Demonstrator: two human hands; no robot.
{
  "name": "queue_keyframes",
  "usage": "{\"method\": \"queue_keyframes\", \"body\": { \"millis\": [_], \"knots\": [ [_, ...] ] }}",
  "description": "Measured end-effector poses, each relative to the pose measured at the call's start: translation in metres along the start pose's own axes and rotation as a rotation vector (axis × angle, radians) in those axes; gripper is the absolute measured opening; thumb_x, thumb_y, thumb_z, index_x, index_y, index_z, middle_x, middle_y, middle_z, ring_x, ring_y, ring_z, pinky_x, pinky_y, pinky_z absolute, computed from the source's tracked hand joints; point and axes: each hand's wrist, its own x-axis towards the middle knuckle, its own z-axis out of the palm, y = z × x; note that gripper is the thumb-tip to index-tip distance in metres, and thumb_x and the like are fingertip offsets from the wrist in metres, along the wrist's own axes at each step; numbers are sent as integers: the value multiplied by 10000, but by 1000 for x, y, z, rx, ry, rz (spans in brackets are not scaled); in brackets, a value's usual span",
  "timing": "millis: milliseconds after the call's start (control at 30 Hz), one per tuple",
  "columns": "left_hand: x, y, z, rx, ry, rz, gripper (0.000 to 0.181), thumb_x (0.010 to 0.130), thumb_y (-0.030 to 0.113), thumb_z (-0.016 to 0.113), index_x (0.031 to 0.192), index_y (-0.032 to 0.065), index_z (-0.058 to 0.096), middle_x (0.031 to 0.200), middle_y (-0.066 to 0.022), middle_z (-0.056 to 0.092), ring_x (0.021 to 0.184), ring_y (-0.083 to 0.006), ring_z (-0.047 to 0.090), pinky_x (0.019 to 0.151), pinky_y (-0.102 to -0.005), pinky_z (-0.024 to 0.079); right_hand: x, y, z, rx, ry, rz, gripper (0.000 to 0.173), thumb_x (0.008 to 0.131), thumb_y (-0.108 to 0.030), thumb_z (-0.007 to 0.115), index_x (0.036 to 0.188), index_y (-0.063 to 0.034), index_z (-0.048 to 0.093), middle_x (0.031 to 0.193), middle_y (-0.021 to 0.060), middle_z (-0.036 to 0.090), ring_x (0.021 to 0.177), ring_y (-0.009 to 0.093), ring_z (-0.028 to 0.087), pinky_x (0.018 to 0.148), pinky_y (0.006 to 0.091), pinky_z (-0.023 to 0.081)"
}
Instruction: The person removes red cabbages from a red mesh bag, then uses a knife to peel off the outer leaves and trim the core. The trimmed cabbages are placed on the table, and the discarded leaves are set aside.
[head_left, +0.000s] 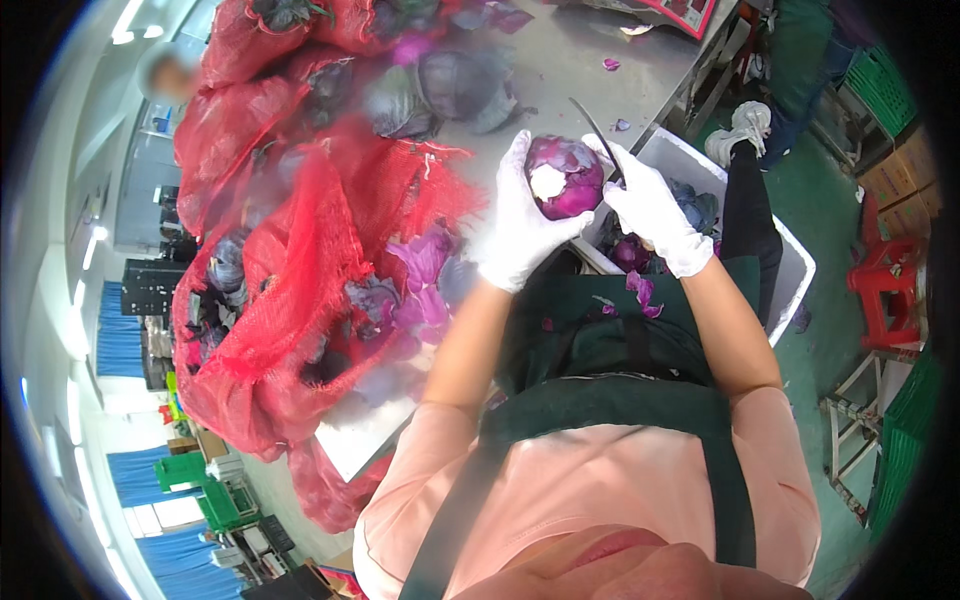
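My left hand (517, 221), in a white glove, cups a red cabbage (577, 176) from the left and below. A pale cut stem end on the cabbage faces up toward me. In my gloved right hand (656, 206) is a knife (592, 124), its thin dark blade pointing up and left beside the cabbage. The right fingertips are at the cabbage's right edge; whether the blade touches it is unclear. Under my right hand, a white foam box (795, 262) holds cabbage pieces (630, 251). Several purple leaf scraps (643, 292) lie on my dark green apron (600, 405).
Red mesh sacks (300, 225) of cabbages crowd the left of the metal table (592, 45). Loose cabbages (457, 86) and purple leaves (424, 277) lie near them. A red stool (889, 292) and cardboard boxes (904, 180) stand right. Another person's dark green clothing (802, 60) shows at upper right.
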Motion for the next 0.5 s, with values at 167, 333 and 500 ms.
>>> {"method": "queue_keyframes", "body": {
  "millis": [167,333,500],
  "knots": [
    [13,-21,-11,182,-181,138,1156,578,225,931,1516,-32,307,1433,-234,448,1392,-379,413,1177,-463,337,2,16,9,-395,29,-341,688,830,49,474,1509,-46,423,1420,233,563,1264,395,577,1100,420,446],
    [21,-5,-3,199,-145,40,1115,589,270,940,1493,-17,354,1397,-236,472,1346,-411,428,1147,-468,362,-6,-5,13,-610,1,-195,748,863,-7,533,1571,-82,304,1281,270,604,1073,423,654,905,463,548],
    [23,7,12,258,-50,26,987,616,316,926,1400,-17,426,1301,-219,522,1245,-407,486,1068,-482,419,-1,-2,9,-771,49,-174,730,901,-77,561,1575,-81,280,1155,269,632,838,414,701,748,479,573]
  ]
}}
